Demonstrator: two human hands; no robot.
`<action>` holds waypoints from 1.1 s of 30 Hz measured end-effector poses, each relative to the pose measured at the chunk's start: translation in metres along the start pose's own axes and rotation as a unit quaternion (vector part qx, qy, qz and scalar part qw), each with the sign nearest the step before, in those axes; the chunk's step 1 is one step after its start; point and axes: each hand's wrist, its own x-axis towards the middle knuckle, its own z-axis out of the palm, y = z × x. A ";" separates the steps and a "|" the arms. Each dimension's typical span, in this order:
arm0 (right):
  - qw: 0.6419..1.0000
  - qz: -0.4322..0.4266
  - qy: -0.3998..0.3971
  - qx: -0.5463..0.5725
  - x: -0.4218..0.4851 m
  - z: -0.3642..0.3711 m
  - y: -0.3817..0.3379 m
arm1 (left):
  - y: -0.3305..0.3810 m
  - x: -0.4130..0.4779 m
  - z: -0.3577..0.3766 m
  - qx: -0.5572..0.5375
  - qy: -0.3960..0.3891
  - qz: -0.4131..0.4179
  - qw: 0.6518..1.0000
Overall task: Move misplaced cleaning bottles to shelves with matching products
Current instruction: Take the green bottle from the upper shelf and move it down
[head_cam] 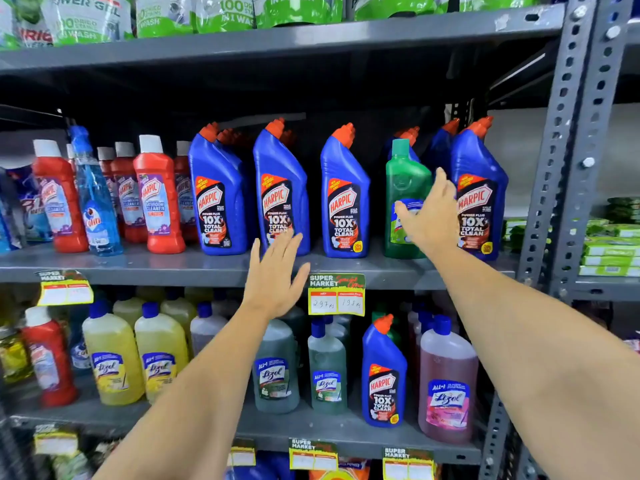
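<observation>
A green bottle (405, 181) stands on the middle shelf (173, 268) among blue Harpic bottles (346, 199). My right hand (429, 216) is spread over the front of the green bottle, fingers apart, touching its label. My left hand (273, 278) hovers open in front of the shelf edge, below a blue Harpic bottle (280, 195), holding nothing. On the lower shelf (311, 431) one blue Harpic bottle (382, 375) stands among Lizol bottles: yellow (110, 358), grey-green (327, 368) and pink (446, 386). A blue Colin spray bottle (93, 195) stands among red Harpic bottles (157, 199).
A red Harpic bottle (48, 358) stands at the lower shelf's left end. Green-and-white pouches (221, 12) fill the top shelf. A perforated grey upright (568, 150) bounds the rack on the right, with green packs (609, 244) beyond. Price tags (336, 296) hang on shelf edges.
</observation>
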 end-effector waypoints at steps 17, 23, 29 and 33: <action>0.984 0.162 -0.067 0.042 -0.007 0.033 0.019 | -0.005 -0.013 0.019 0.005 0.025 0.005 1.000; 0.984 0.164 0.023 0.063 -0.026 0.024 0.013 | -0.006 -0.014 0.021 0.011 0.039 0.018 0.999; 0.969 0.171 0.070 0.162 -0.060 -0.006 0.007 | -0.013 -0.034 0.028 -0.002 0.037 0.058 0.998; 0.960 0.117 0.116 0.227 -0.116 -0.015 0.009 | -0.017 -0.093 0.064 -0.038 0.040 0.074 0.996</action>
